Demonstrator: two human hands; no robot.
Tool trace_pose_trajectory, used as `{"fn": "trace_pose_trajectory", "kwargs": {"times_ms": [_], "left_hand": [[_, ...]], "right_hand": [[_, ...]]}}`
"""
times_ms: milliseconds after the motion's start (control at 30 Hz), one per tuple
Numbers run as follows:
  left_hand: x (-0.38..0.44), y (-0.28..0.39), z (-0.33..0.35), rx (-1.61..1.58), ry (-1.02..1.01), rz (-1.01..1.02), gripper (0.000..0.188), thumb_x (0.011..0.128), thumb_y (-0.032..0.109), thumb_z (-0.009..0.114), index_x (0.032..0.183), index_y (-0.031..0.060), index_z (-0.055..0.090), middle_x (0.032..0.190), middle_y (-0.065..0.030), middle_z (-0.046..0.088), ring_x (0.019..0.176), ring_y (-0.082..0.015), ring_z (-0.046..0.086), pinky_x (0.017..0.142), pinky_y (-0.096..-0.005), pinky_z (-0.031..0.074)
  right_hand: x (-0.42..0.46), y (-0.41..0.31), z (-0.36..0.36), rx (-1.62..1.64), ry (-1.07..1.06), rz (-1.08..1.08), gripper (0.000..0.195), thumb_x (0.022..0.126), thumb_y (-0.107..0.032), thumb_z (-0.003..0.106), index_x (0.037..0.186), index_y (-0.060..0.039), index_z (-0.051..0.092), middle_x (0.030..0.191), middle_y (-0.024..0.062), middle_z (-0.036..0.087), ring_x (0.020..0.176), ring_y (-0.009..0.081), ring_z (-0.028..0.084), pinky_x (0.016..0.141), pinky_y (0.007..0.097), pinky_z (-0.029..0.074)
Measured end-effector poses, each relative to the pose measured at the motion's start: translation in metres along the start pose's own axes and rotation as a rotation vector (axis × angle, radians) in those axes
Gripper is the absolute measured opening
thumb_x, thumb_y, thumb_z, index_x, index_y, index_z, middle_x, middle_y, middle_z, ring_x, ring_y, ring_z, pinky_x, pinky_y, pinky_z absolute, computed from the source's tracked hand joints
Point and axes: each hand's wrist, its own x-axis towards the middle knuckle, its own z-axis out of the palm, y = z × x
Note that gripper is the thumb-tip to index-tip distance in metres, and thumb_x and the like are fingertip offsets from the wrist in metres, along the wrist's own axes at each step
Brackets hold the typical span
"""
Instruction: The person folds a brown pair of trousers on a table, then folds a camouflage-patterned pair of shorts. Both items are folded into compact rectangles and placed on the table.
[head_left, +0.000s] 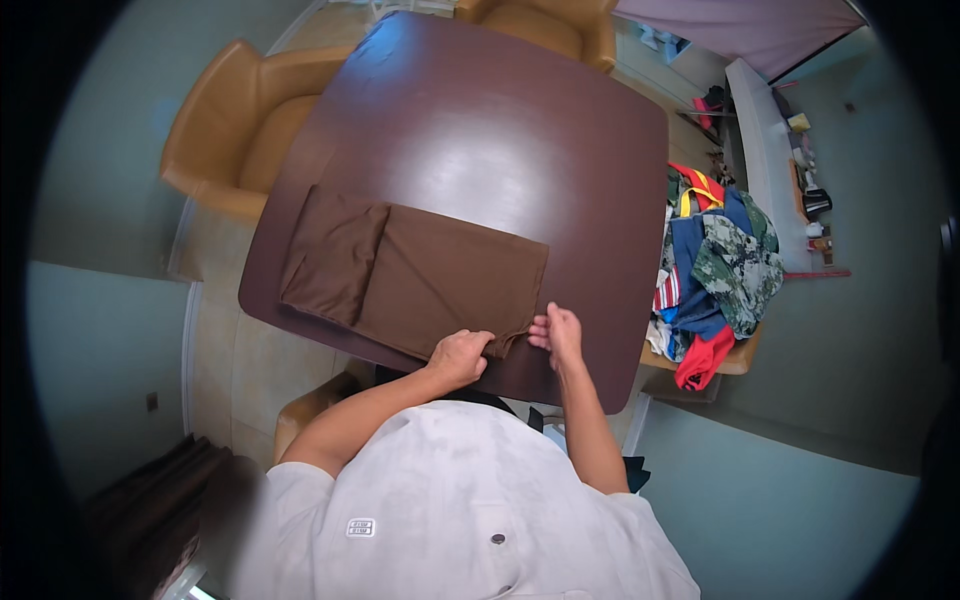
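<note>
A brown cloth garment (457, 277), perhaps trousers, lies folded in a long rectangle on the dark reddish-brown table (600, 172). Its left part shows a shinier, wrinkled layer with a fold edge across it. My left hand (459, 360) grips the near right corner of the cloth, which is bunched at the fingertips. Just right of that corner is my right hand (556, 335), fingers apart and slightly curled beside the cloth's right edge; nothing shows between them.
Brown leather-like armchairs stand at the far left (210, 135) and beyond the table (532, 26). At the right, a heap of mixed clothes (720, 262), some camouflage, lies on another seat (739, 358). Past it, a white shelf (772, 165) holds small items.
</note>
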Motion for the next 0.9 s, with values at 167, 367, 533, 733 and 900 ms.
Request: {"fn": "trace_pose_trajectory", "kwargs": {"times_ms": [167,367,533,733,900], "left_hand": [[-0.006,-0.004,0.006,-0.215,0.147,-0.294,0.023,0.089,0.013,0.063,0.109,0.0038,0.064,0.089,-0.0220,0.071,0.085,-0.0400,0.070,0.074,-0.0480,0.055],[-0.020,-0.034,0.016,-0.611,0.164,-0.484,0.017,0.099,0.017,0.064,0.101,0.0002,0.065,0.088,-0.0011,0.067,0.080,-0.0090,0.057,0.072,-0.0292,0.049],[-0.025,-0.041,0.022,-0.750,0.217,-0.468,0.020,0.103,0.019,0.061,0.101,0.0000,0.067,0.088,0.0040,0.064,0.080,-0.0054,0.054,0.072,-0.0261,0.048],[-0.016,-0.032,0.013,-0.955,0.191,-0.500,0.021,0.100,0.018,0.062,0.096,-0.0010,0.068,0.086,0.0029,0.066,0.079,-0.0075,0.057,0.072,-0.0277,0.049],[-0.011,-0.035,0.010,-0.848,0.211,-0.472,0.031,0.085,0.017,0.073,0.108,-0.0027,0.064,0.097,-0.0063,0.071,0.086,-0.0144,0.063,0.079,-0.0318,0.053]], "right_hand": [[0.058,-0.049,0.017,-0.203,-0.028,-0.172,0.033,0.098,-0.033,0.069,0.082,-0.0061,0.058,0.069,0.0029,0.058,0.050,0.0129,0.058,0.040,0.0280,0.048],[0.096,-0.070,0.057,-0.693,0.124,-0.285,0.034,0.082,-0.030,0.078,0.074,0.0008,0.066,0.065,0.0072,0.062,0.050,0.0185,0.058,0.047,0.0363,0.049],[0.099,-0.066,0.063,-0.513,0.030,-0.221,0.029,0.083,-0.024,0.076,0.095,0.0018,0.071,0.077,0.0082,0.067,0.059,0.0172,0.062,0.052,0.0355,0.050],[0.083,-0.068,0.045,-0.295,-0.011,-0.285,0.020,0.086,-0.020,0.074,0.090,-0.0025,0.066,0.080,0.0048,0.065,0.065,0.0141,0.059,0.057,0.0349,0.052],[0.056,-0.089,0.046,-0.323,-0.019,-0.252,0.024,0.089,-0.020,0.073,0.079,-0.0103,0.054,0.076,0.0018,0.058,0.062,0.0130,0.053,0.056,0.0335,0.053]]}}
